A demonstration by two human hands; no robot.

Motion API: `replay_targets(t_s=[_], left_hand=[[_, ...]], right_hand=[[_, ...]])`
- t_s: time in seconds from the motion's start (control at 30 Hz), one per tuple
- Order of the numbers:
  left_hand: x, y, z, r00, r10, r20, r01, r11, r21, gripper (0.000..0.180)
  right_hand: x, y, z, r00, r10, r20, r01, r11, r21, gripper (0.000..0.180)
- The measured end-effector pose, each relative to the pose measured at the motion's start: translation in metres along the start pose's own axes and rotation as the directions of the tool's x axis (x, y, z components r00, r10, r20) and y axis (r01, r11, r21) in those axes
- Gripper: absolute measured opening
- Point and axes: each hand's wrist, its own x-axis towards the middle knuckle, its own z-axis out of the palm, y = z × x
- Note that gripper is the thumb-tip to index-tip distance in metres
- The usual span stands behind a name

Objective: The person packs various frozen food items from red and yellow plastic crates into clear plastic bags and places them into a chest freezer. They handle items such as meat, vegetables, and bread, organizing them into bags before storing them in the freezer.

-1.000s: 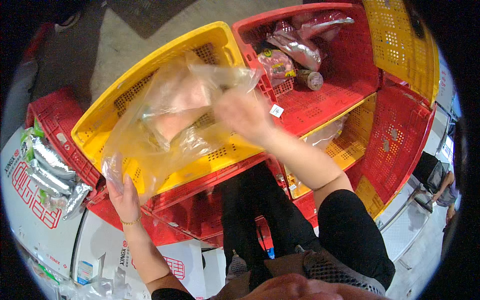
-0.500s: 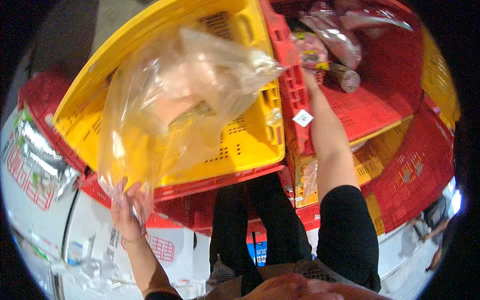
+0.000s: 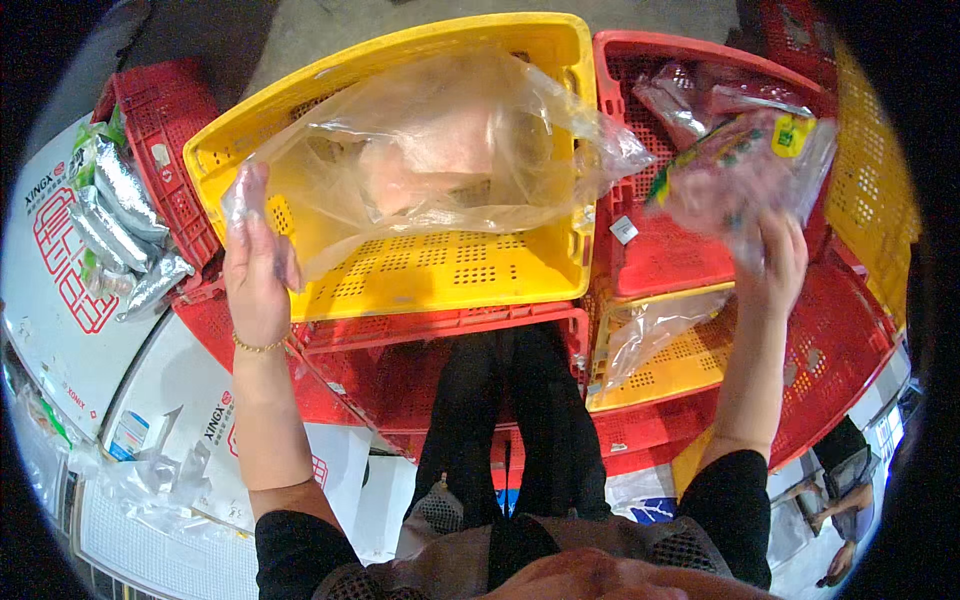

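Note:
A large clear plastic bag (image 3: 340, 165) lies spread in the yellow crate (image 3: 400, 290), with something pale pink showing through it. My left hand (image 3: 258, 270) is closed on the bag's near left edge, over the crate's left side. In my right hand (image 3: 780, 255) is a clear, flat meat pack (image 3: 725, 180) holding pink contents, with yellow and green printing. I hold it by its near edge above the red crate (image 3: 660, 255). Behind it, more shiny clear packages (image 3: 675, 105) lie in that crate, partly covered by the pack.
Silver pouches (image 3: 120, 205) rest on a white box (image 3: 60, 300) at the left, beside another red crate (image 3: 165, 140). A smaller yellow crate (image 3: 660, 375) with clear film inside sits nearer me. At the lower right edge, another person's arm (image 3: 845, 510) shows.
My right hand has come up out of the red crate with the meat pack. My left hand has risen, still gripping the bag's edge, and the bag is spread wider. The view has shifted.

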Motion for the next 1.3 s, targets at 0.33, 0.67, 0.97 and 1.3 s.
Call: replay_targets(t_s=[0.33,0.67,0.97,1.3], left_hand=[[-0.005,0.000,-0.018,0.984,-0.080,0.160,0.071,0.996,0.061,0.066],[-0.006,-0.020,-0.009,0.980,-0.087,0.180,0.049,0.978,0.202,0.064],[-0.045,-0.051,0.030,0.975,-0.005,0.220,-0.049,0.970,0.239,0.058],[-0.032,-0.026,0.053,0.994,-0.050,-0.092,0.079,0.934,0.348,0.082]], right_hand=[[0.045,-0.180,0.047,0.797,0.296,0.526,-0.497,-0.172,0.850,0.016],[-0.020,-0.116,0.152,0.763,0.385,0.520,-0.647,0.450,0.616,0.012],[-0.130,0.232,0.131,0.047,0.994,-0.094,-0.796,-0.019,-0.604,0.112],[-0.182,0.281,0.154,0.220,0.972,-0.081,-0.846,0.149,-0.511,0.098]])
